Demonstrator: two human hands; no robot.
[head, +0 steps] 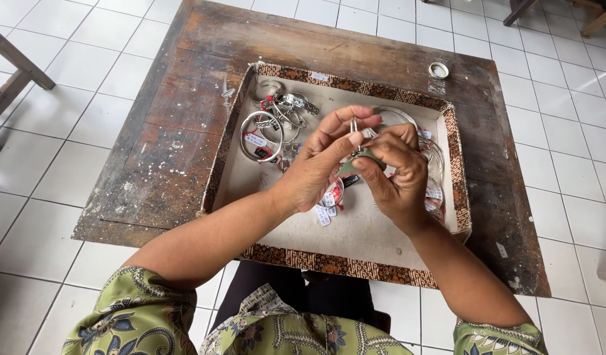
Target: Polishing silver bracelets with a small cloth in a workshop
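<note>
My left hand (319, 161) pinches a small silver jewellery piece (354, 126) between thumb and fingers above a shallow tray (355, 269) with a brown patterned rim. My right hand (398, 172) grips a small dark green cloth (351, 165) pressed against the same piece. Both hands meet over the middle of the tray. Under them lie white price tags on red threads (324, 212). Silver bangles (262, 136) with tags lie in a heap at the tray's far left; more bangles (434, 158) sit partly hidden behind my right hand.
The tray rests on a worn dark wooden table (165, 151) standing on a white tiled floor (73, 72). A small round white lid (438, 70) lies on the table's far right corner. Wooden furniture legs (17, 69) stand at far left and top right.
</note>
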